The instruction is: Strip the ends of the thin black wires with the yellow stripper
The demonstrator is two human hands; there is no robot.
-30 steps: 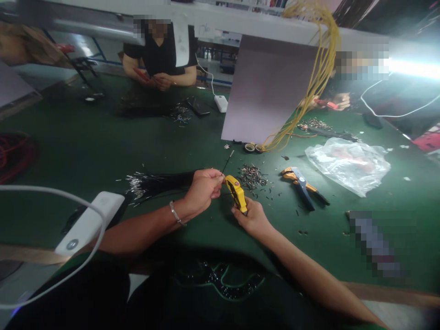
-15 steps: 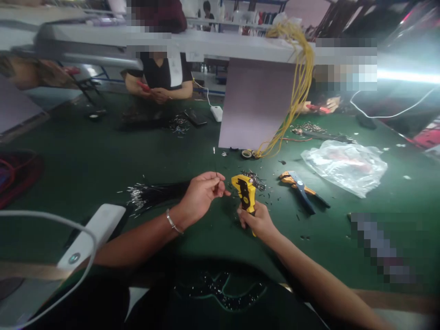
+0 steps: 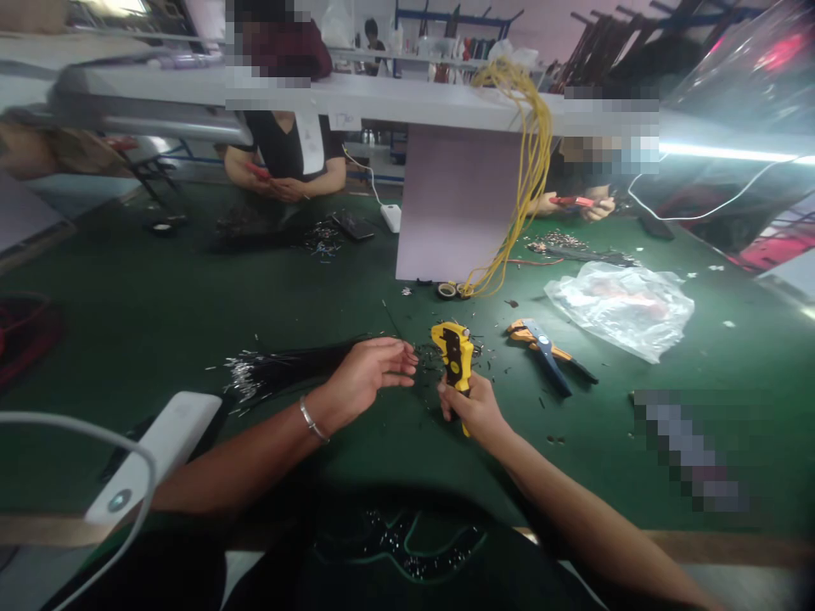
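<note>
My left hand (image 3: 375,372) is closed in a loose pinch on a thin black wire (image 3: 393,321), whose far end points up and away from the fingertips. Upright in my right hand (image 3: 474,406) is a yellow and black wire stripper (image 3: 454,348), my fingers wrapped round its handles. A small gap separates its head from the left fingertips. Beside and partly behind my left hand lies a bundle of black wires (image 3: 286,365) with bare, silvery ends on the left. Small dark cut scraps (image 3: 487,350) lie around the stripper's head.
A blue and orange wire stripper (image 3: 544,344) lies to the right, near a clear plastic bag (image 3: 627,305). Yellow cables (image 3: 531,161) hang from the shelf past a pale panel (image 3: 455,204). A white power bank (image 3: 156,454) sits at left. Two people work across the table.
My left hand has turned and lowered slightly, and the wire now slants left. The stripper stays upright in my right hand. The whole view has shifted a little.
</note>
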